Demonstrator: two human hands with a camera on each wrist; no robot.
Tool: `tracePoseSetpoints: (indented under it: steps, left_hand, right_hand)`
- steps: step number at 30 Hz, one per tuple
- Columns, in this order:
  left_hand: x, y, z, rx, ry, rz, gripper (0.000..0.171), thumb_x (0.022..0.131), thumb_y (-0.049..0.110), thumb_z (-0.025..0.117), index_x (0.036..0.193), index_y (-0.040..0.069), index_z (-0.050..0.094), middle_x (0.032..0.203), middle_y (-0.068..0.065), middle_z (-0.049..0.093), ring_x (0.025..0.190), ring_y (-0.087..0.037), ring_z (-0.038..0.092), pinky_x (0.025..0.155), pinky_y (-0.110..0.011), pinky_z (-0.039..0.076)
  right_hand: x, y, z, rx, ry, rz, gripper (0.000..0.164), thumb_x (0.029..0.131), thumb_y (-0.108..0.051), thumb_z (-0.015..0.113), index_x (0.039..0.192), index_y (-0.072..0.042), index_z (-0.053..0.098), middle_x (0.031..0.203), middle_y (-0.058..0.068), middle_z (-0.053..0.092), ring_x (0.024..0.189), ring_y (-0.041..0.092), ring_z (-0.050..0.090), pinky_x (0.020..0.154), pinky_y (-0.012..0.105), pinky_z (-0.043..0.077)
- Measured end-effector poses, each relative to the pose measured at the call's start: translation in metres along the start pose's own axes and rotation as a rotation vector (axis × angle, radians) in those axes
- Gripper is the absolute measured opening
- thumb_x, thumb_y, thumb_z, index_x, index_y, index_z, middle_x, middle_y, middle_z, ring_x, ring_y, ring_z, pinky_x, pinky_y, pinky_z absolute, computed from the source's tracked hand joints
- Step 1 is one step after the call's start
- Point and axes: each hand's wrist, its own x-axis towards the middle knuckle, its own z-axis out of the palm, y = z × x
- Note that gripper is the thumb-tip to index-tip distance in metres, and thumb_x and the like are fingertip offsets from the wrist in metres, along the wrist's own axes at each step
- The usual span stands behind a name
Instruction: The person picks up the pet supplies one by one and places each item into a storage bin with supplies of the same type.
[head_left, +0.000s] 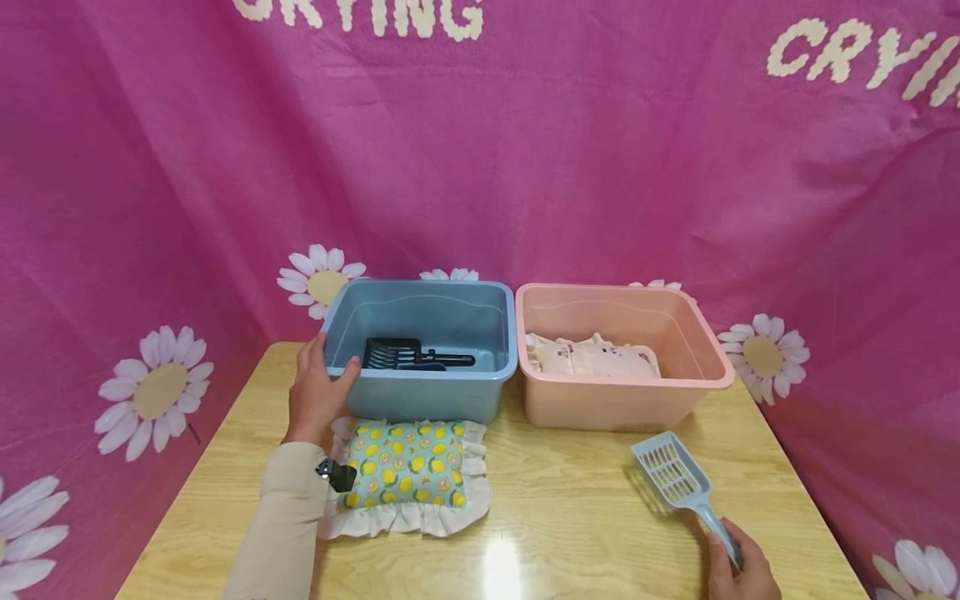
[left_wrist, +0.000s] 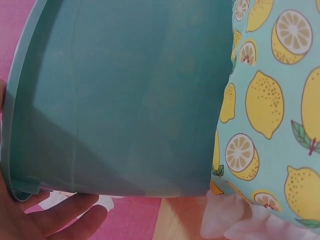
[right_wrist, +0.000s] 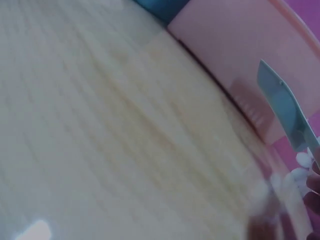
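Observation:
My left hand (head_left: 318,396) grips the front left corner of the blue bin (head_left: 427,387); the thumb is at the front rim and the fingers are along the left side. In the left wrist view, some fingers (left_wrist: 65,217) show under the rim. A black slotted scoop (head_left: 393,353) lies in this bin, its lower part hidden by the front wall. Under my left wrist, a lemon-print pillow (head_left: 405,467) with white ruffles lies before the bin. My right hand (head_left: 742,568) holds a light blue litter scoop (head_left: 672,473) by its handle, its slotted head pointing toward the pink bin (head_left: 600,404).
Inside the pink bin rests a pale ruffled pillow (head_left: 596,358), partly behind the front wall. Both bins stand side by side at the back of the wooden table (head_left: 570,508). Behind and around hangs a magenta curtain (head_left: 585,167) with daisies.

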Motion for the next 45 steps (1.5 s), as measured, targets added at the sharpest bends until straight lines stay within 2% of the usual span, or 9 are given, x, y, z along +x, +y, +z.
tracePoseSetpoints:
  steps: [8, 16, 20, 23, 25, 28, 32, 34, 45]
  left_hand:
    - [-0.002, -0.001, -0.001, 0.004, 0.003, -0.009, 0.081, 0.092, 0.053, 0.053, 0.156, 0.022, 0.013, 0.158, -0.008, 0.017, 0.131, -0.043, 0.036, 0.099, -0.066, 0.036]
    - [0.001, -0.001, 0.001, -0.010, 0.003, 0.000, 0.081, 0.092, 0.052, 0.054, 0.156, 0.022, 0.014, 0.158, -0.007, 0.017, 0.132, -0.042, 0.036, 0.100, -0.065, 0.036]
    - [0.002, -0.002, 0.003, -0.024, -0.005, -0.009, 0.081, 0.092, 0.054, 0.053, 0.156, 0.024, 0.013, 0.159, -0.006, 0.016, 0.133, -0.042, 0.035, 0.101, -0.065, 0.035]
    - [0.002, -0.002, 0.003, -0.036, -0.014, -0.018, 0.082, 0.092, 0.054, 0.053, 0.156, 0.025, 0.012, 0.159, -0.005, 0.015, 0.133, -0.042, 0.034, 0.101, -0.066, 0.034]
    - [0.001, -0.002, 0.002, -0.036, -0.016, -0.017, 0.082, 0.092, 0.054, 0.054, 0.156, 0.025, 0.012, 0.159, -0.005, 0.015, 0.133, -0.042, 0.035, 0.101, -0.066, 0.034]
    - [0.001, -0.002, 0.002, -0.034, -0.014, -0.017, 0.083, 0.091, 0.054, 0.054, 0.156, 0.025, 0.012, 0.159, -0.006, 0.016, 0.133, -0.042, 0.035, 0.101, -0.066, 0.034]
    - [0.001, -0.001, 0.001, -0.035, -0.012, -0.020, 0.083, 0.091, 0.054, 0.054, 0.156, 0.025, 0.012, 0.159, -0.006, 0.016, 0.133, -0.042, 0.034, 0.101, -0.065, 0.034]
    - [0.001, -0.001, 0.001, -0.033, -0.014, -0.020, 0.083, 0.091, 0.054, 0.054, 0.156, 0.025, 0.012, 0.159, -0.006, 0.016, 0.133, -0.042, 0.034, 0.101, -0.065, 0.034]
    - [0.000, -0.001, 0.000, -0.028, -0.012, -0.014, 0.081, 0.092, 0.052, 0.054, 0.156, 0.023, 0.013, 0.158, -0.007, 0.016, 0.131, -0.042, 0.036, 0.101, -0.065, 0.035]
  right_hand:
    - [-0.002, -0.014, -0.003, 0.030, 0.026, -0.058, 0.032, 0.093, -0.017, 0.062, 0.120, 0.000, 0.065, 0.102, 0.018, 0.066, 0.077, -0.021, 0.039, 0.062, 0.004, 0.034]
    - [0.001, -0.026, -0.005, 0.124, 0.074, -0.296, 0.031, 0.082, 0.003, 0.071, 0.113, -0.001, 0.068, 0.105, 0.012, 0.067, 0.092, -0.022, 0.044, 0.073, -0.001, 0.033]
    - [0.004, -0.038, -0.010, 0.180, 0.090, -0.375, 0.034, 0.079, 0.007, 0.072, 0.112, -0.001, 0.069, 0.109, -0.009, 0.067, 0.094, -0.018, 0.049, 0.074, 0.001, 0.035]
    - [0.005, -0.049, -0.015, 0.196, 0.079, -0.387, 0.034, 0.079, 0.008, 0.072, 0.112, 0.000, 0.069, 0.112, -0.024, 0.060, 0.096, -0.018, 0.050, 0.076, 0.001, 0.036]
    - [0.005, -0.057, -0.018, 0.197, 0.068, -0.392, 0.034, 0.079, 0.008, 0.072, 0.112, -0.001, 0.069, 0.113, -0.028, 0.057, 0.097, -0.017, 0.050, 0.076, 0.002, 0.036]
    - [0.005, -0.070, -0.020, 0.205, 0.036, -0.414, 0.034, 0.080, 0.008, 0.071, 0.113, 0.000, 0.068, 0.115, -0.019, 0.060, 0.100, -0.015, 0.051, 0.079, 0.001, 0.038]
    - [0.005, -0.091, -0.020, 0.216, -0.016, -0.445, 0.034, 0.083, 0.007, 0.070, 0.116, -0.001, 0.067, 0.118, 0.003, 0.065, 0.105, -0.011, 0.052, 0.083, 0.001, 0.038]
    - [0.007, -0.101, -0.020, 0.222, -0.035, -0.468, 0.035, 0.084, 0.006, 0.069, 0.118, -0.002, 0.066, 0.119, 0.009, 0.065, 0.106, -0.010, 0.052, 0.084, 0.002, 0.038]
    - [0.033, -0.151, -0.013, 0.310, -0.107, -0.642, 0.038, 0.085, 0.007, 0.067, 0.122, -0.002, 0.064, 0.123, 0.013, 0.062, 0.115, -0.001, 0.051, 0.091, 0.005, 0.039]
